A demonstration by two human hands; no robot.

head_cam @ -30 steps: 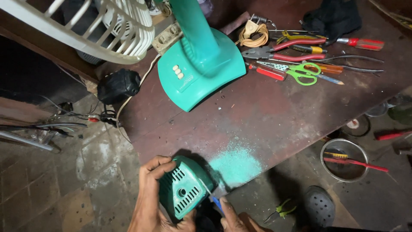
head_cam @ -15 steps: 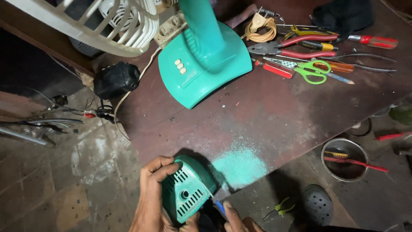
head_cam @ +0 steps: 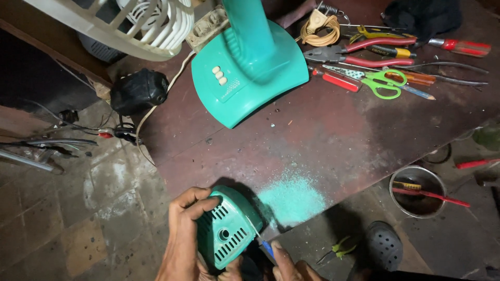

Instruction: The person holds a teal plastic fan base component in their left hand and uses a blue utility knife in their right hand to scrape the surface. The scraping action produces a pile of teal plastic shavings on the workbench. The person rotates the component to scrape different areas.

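Hands first, at the near corner of the table (head_cam: 338, 151): the left hand (head_cam: 182, 239) is clenched around the rim of a green vented cover (head_cam: 226, 234), which sits propped at the table's edge; the right hand (head_cam: 286, 263) grasps a blue-handled blade (head_cam: 263, 244) whose tip touches the cover's side. Slipping looks the likeliest trouble; the blade works just beside the left fingers, and the curved plastic could let it skate off toward them. The cover overhangs the edge, so a hard push might send it to the tiled floor (head_cam: 78, 218), where yellow pliers (head_cam: 338, 248) and a dark shoe (head_cam: 384, 247) lie. Green filings (head_cam: 291, 198) beside the cover could make the surface slick. Beyond them the brown tabletop lies bare, good room for shifting the work inward; farther off stand the green fan base (head_cam: 250, 78), green scissors (head_cam: 383, 83) and red-handled pliers (head_cam: 364, 52), well apart from the hands.
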